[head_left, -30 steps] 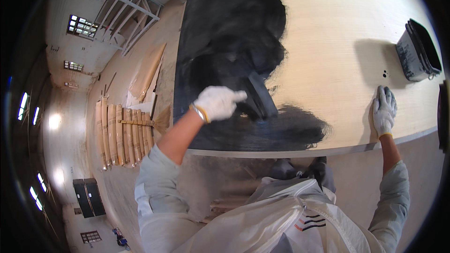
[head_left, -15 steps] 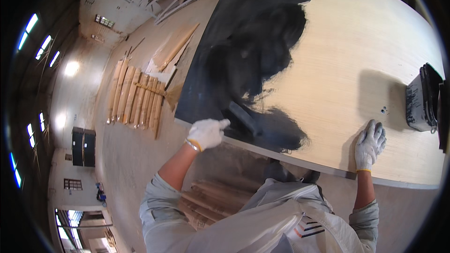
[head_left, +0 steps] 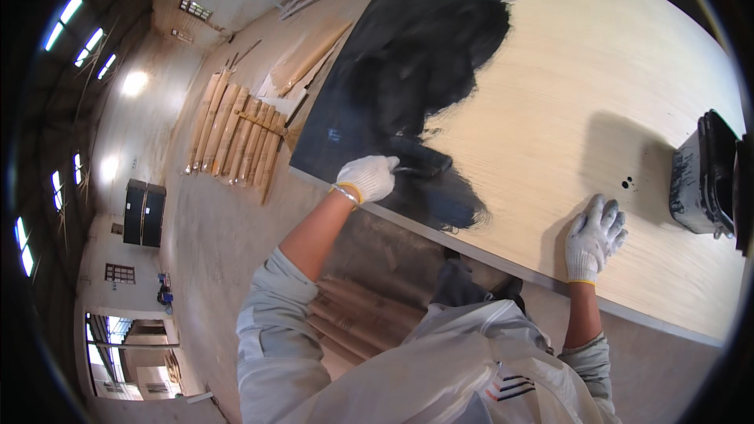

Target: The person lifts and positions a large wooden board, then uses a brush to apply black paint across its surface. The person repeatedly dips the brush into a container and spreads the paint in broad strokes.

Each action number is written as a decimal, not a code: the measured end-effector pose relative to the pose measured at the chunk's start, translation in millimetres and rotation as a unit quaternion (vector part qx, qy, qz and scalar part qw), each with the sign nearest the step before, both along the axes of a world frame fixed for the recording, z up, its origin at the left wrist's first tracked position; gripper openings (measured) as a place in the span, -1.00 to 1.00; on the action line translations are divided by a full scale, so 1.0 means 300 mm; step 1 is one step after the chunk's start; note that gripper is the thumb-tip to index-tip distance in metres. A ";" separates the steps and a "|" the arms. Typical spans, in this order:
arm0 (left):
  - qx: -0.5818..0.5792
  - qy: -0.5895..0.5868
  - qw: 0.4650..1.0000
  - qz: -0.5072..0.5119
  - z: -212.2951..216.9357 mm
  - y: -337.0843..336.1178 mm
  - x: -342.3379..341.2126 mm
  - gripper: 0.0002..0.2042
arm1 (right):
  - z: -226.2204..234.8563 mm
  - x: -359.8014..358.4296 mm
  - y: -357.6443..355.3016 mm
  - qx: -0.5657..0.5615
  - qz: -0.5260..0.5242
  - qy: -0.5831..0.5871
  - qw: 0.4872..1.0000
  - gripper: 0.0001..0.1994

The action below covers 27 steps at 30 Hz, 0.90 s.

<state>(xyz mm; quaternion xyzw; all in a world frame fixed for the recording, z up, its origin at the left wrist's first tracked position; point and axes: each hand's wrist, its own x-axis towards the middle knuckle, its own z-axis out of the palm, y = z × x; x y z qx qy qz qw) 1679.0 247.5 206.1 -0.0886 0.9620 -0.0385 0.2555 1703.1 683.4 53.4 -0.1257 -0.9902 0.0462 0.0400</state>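
Observation:
My left hand (head_left: 369, 177), in a white knit glove, is closed around the handle of a wide paintbrush blackened with paint (head_left: 428, 162). The brush rests on the wet black coating (head_left: 440, 51) that covers the left part of a large pale wood panel (head_left: 542, 102). Its handle is mostly hidden in my fist. Near the panel's front edge, my right hand (head_left: 594, 239) lies palm down on bare wood, its gloved fingers outstretched and smudged grey. A few black drops (head_left: 627, 182) dot the wood just beyond it.
A paint-streaked square bucket (head_left: 699, 177) stands at the panel's right end. Long wrapped rolls (head_left: 236, 133) lie on the floor at left, and more brown rolls (head_left: 365, 318) are under the panel. Dark cabinets (head_left: 144, 213) stand farther off.
The brush has moved farther from the front edge and turned more sideways, with my left hand following. My right hand stays flat on the panel. The whole view has shifted slightly.

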 end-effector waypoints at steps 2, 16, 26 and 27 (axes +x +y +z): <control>-0.016 -0.012 1.000 0.002 0.010 -0.054 -0.007 -0.58 | 0.028 0.005 -0.014 -0.014 0.007 -0.008 1.000 -0.40; -0.045 -0.089 0.987 -0.123 0.083 0.048 0.029 -0.44 | 0.029 0.020 0.004 -0.043 0.033 0.027 0.998 -0.45; -0.067 -0.059 0.988 -0.125 0.091 -0.004 -0.017 -0.50 | 0.021 0.024 -0.001 -0.042 0.042 0.035 0.998 -0.42; -0.084 -0.048 0.991 -0.095 0.085 -0.005 -0.039 -0.50 | 0.019 0.022 -0.004 -0.044 0.042 0.039 0.997 -0.42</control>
